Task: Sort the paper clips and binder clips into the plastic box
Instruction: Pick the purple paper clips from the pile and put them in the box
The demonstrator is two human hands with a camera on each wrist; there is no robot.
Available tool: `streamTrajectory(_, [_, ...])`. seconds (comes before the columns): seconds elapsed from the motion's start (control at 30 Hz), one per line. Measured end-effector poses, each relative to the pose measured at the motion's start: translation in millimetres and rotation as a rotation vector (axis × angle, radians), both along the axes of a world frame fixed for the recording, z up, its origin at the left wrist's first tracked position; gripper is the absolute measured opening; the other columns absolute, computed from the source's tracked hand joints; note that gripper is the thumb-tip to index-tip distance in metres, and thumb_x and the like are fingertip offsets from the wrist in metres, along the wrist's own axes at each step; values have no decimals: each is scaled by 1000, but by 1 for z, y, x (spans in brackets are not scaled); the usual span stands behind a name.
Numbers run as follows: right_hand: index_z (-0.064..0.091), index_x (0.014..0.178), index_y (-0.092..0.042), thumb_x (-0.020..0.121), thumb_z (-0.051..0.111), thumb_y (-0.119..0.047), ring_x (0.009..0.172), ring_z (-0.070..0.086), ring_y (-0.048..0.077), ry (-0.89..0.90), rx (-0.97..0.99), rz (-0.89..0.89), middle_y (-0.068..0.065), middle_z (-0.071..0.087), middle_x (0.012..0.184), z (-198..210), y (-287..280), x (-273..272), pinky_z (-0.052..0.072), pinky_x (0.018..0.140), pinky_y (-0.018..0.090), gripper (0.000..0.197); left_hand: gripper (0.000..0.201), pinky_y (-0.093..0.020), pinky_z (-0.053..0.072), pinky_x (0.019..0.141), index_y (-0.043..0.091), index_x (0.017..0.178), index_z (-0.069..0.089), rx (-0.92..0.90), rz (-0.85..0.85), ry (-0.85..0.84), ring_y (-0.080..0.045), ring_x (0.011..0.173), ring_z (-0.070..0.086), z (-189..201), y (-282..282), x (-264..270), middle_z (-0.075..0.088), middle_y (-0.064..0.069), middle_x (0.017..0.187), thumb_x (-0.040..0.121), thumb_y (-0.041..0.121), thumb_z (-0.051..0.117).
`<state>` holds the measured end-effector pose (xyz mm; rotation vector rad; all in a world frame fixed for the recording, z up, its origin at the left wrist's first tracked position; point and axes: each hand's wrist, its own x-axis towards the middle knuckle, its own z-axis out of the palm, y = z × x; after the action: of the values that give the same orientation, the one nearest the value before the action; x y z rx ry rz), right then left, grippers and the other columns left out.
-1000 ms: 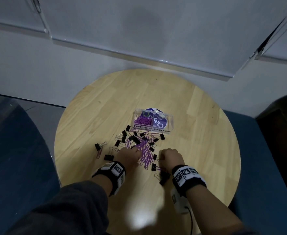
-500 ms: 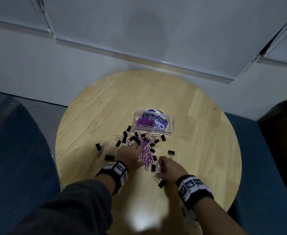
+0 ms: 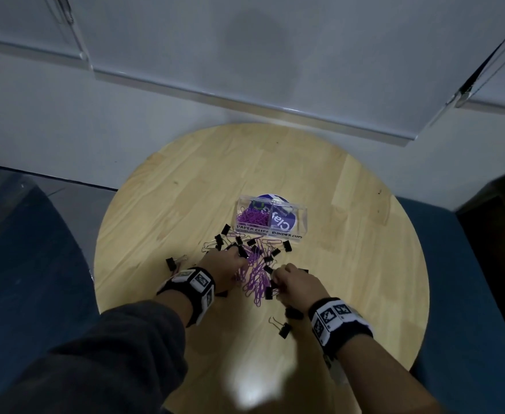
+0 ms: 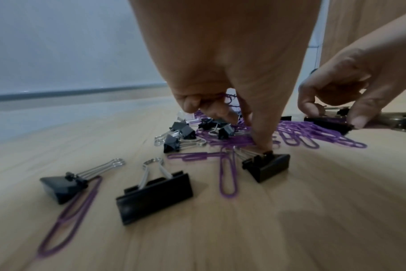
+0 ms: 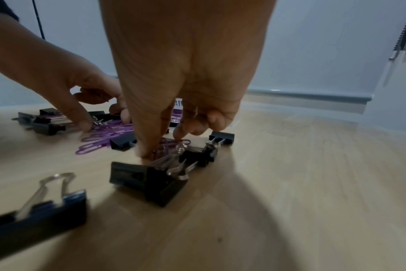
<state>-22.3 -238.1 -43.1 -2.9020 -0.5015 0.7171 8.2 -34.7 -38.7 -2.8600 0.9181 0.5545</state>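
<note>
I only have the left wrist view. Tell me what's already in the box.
Observer: In the head view, the plastic box holds purple paper clips in its left compartment, labelled PAPER CLIPS.
Operator: Report the other compartment.
Observer: It is labelled BINDER CLIPS, and I see no clips in it.
Operator: Check the table beside the right wrist.
Observer: Two black binder clips lie on the table there, apart from the main pile.

The plastic box (image 3: 272, 219) front reads "PAPER CLIPS" left, "BINDER CLIPS" right.
</note>
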Motion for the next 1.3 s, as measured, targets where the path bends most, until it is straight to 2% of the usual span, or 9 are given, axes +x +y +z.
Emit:
streamTrajectory(0.1, [50,121,-14,89,55,-25,109,53,28,-55,-14,39,8,51,123,-1,1,5,44,84,36,34,41,-12,35,31,32,62,69,-46,-15,-101,-11,32,51,-14,6,10,60,6,58,27,36,90])
streamTrajectory(0.27, [54,117,-8,90,51,-23,97,59,33,-146,-77,122,12,58,113,-4,9,5,49,74,38,31,25,-15,41,41,24,60,67,-43,-100,-169,-15,36,55,-13,3,7,61,4,55,45,30,86])
streamTrajectory(0.37, [67,75,-15,58,82,-30,60,65,23,-164,-127,107,3,66,69,0,14,10,47,44,27,27,25,-18,45,47,22,58,66,-76,-64,-114,-17,45,62,-11,5,11,64,4,57,45,30,86])
streamTrajectory(0.43, [66,65,-18,49,85,-30,56,63,19,-232,-106,49,-2,65,60,1,16,15,45,44,24,27,33,-15,41,40,23,53,66,-120,-4,-94,-14,37,58,-10,8,15,61,6,49,31,27,91])
streamTrajectory(0.57, [63,101,-8,87,52,-18,95,60,30,-203,124,-191,11,67,100,16,18,24,47,75,34,20,35,-13,40,36,27,59,72,-156,59,-134,-13,36,59,-10,17,25,63,7,50,31,26,93])
streamTrajectory(0.9, [66,112,-10,95,44,-14,102,62,31,-10,237,-587,15,66,113,17,-2,25,48,84,32,28,43,-13,37,34,27,54,72,-130,127,-194,-18,25,50,-12,38,26,63,3,52,17,15,90])
streamTrajectory(1.0, [62,116,-11,95,45,-16,104,62,31,-10,203,-680,13,66,116,13,-6,23,45,78,30,28,38,-20,45,40,21,77,74,-167,70,-137,-22,40,60,-13,33,16,70,-4,76,43,25,89])
streamTrajectory(1.17, [55,122,-12,89,55,-26,113,50,29,-123,113,-535,11,52,124,11,-6,19,44,84,34,35,37,-34,49,79,19,123,54,-64,-30,33,-29,94,62,-6,17,5,52,-7,123,88,30,59])
streamTrajectory(1.3, [55,122,-17,87,57,-35,116,46,28,-182,-69,-235,7,51,126,8,5,13,37,93,36,39,38,-13,40,36,26,70,68,-44,-46,-90,-13,37,55,-7,13,7,64,5,69,40,31,90])
